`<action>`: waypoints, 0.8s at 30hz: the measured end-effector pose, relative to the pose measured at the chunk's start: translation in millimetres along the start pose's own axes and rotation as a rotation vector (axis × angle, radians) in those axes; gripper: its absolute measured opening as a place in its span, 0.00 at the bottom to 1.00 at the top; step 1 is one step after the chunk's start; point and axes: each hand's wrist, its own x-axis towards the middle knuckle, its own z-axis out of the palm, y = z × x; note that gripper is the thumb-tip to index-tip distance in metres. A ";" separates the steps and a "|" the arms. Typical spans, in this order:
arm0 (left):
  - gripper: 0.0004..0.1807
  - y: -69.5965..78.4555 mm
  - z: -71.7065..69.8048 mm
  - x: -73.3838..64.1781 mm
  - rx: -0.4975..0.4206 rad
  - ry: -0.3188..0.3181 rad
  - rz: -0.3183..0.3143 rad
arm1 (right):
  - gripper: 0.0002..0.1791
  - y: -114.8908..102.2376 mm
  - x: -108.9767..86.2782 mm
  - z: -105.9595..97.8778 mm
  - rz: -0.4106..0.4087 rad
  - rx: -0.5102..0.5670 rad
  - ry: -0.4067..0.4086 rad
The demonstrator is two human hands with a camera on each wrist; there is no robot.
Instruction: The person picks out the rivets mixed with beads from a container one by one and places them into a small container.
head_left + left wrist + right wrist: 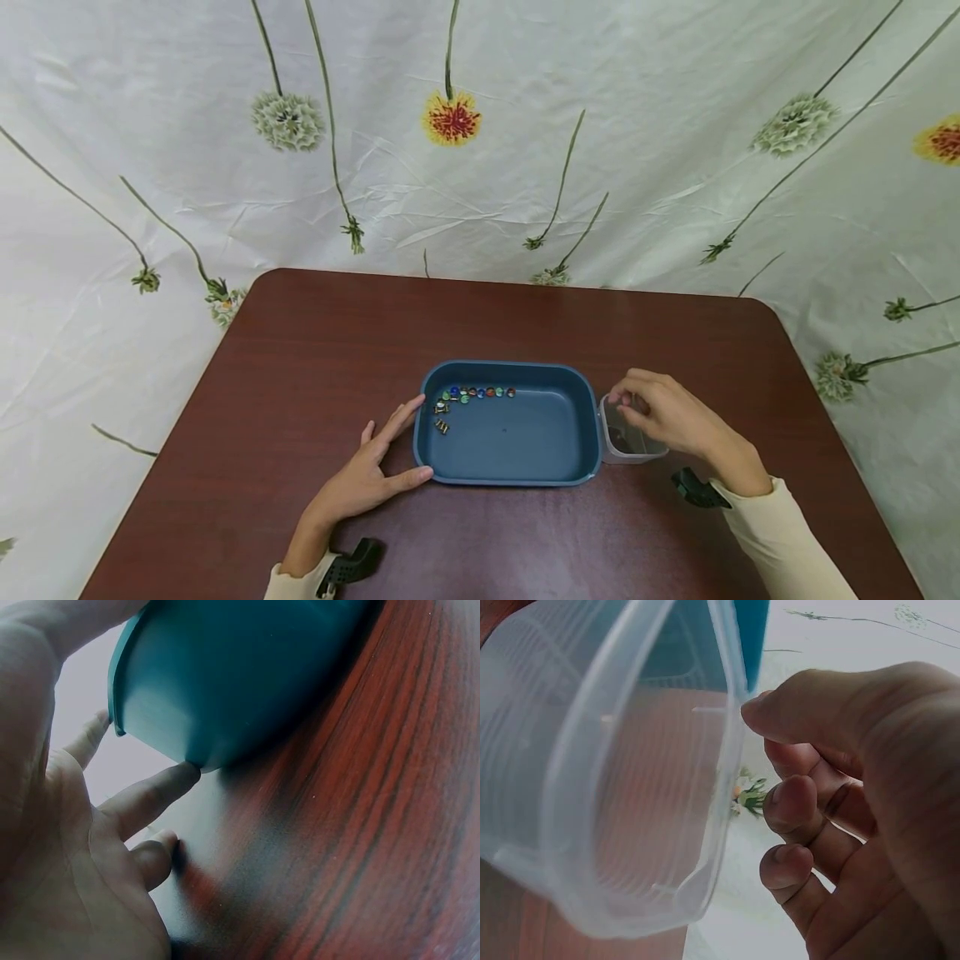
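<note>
A blue rectangular tray (510, 450) lies on the table. Several coloured glass marbles (490, 392) form a row along its far side, and a few small gold-coloured pieces (442, 426) lie down its left side. My left hand (367, 475) rests at the tray's left end, fingers spread and fairly straight; in the left wrist view, fingertips touch the tray's outer wall (225, 675). Over a clear plastic container (633, 457), my right hand (663, 412) hangs with bent fingers. Its thumb lies close to the index finger (791, 757); anything between them is hidden.
The container stands against the tray's right end on the dark red-brown wooden table (337, 333). Behind the table hangs a pale cloth (480, 192) printed with flowers. Dark bands (352, 567) circle both wrists.
</note>
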 end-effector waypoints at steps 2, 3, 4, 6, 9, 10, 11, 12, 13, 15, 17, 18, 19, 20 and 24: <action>0.50 0.5 -0.3 0.0 0.007 0.005 0.001 | 0.07 -1.9 1.9 -1.1 -0.001 0.004 -0.002; 0.50 0.7 -0.4 -0.1 0.011 0.008 0.002 | 0.07 -2.7 3.1 -1.3 -0.001 0.005 -0.003; 0.50 0.9 -0.4 -0.3 0.012 0.011 0.000 | 0.07 -3.4 4.3 -1.6 -0.003 0.006 -0.004; 0.50 1.6 -0.5 -0.5 0.014 0.012 0.002 | 0.07 -4.7 6.5 -2.0 -0.011 0.005 -0.001; 0.50 1.7 -0.2 -0.4 0.006 0.007 0.007 | 0.07 -5.8 9.4 -2.1 -0.021 0.000 0.006; 0.50 2.0 0.1 -0.4 0.003 0.004 0.008 | 0.07 -6.2 10.1 -1.7 -0.023 -0.001 0.007; 0.50 1.8 0.3 -0.4 0.001 0.002 0.012 | 0.07 -6.6 10.8 -1.4 -0.026 0.000 0.007; 0.50 1.6 0.5 -0.4 0.000 0.002 0.013 | 0.07 -7.1 11.6 -1.0 -0.029 0.000 0.006; 0.50 1.6 0.6 -0.3 -0.001 0.002 0.015 | 0.07 -7.5 12.6 -0.6 -0.031 0.001 0.005; 0.50 1.7 0.7 -0.4 0.000 0.002 0.021 | 0.07 -8.9 14.7 -0.4 -0.041 0.003 0.003; 0.50 1.4 0.8 -0.4 0.001 0.004 0.020 | 0.07 -10.5 17.2 -0.4 -0.051 0.003 0.002; 0.50 1.4 0.7 -0.4 0.001 0.004 0.019 | 0.07 -11.4 18.5 -0.5 -0.055 0.003 0.001; 0.50 1.3 0.8 -0.3 0.002 0.004 0.018 | 0.07 -12.4 19.8 -0.6 -0.059 0.002 -0.003; 0.50 1.1 0.9 -0.3 0.003 0.004 0.018 | 0.06 -13.4 21.1 -0.7 -0.060 0.001 -0.008; 0.50 0.0 1.1 0.0 0.005 0.003 0.015 | 0.06 -17.3 25.5 -0.7 -0.060 -0.009 -0.026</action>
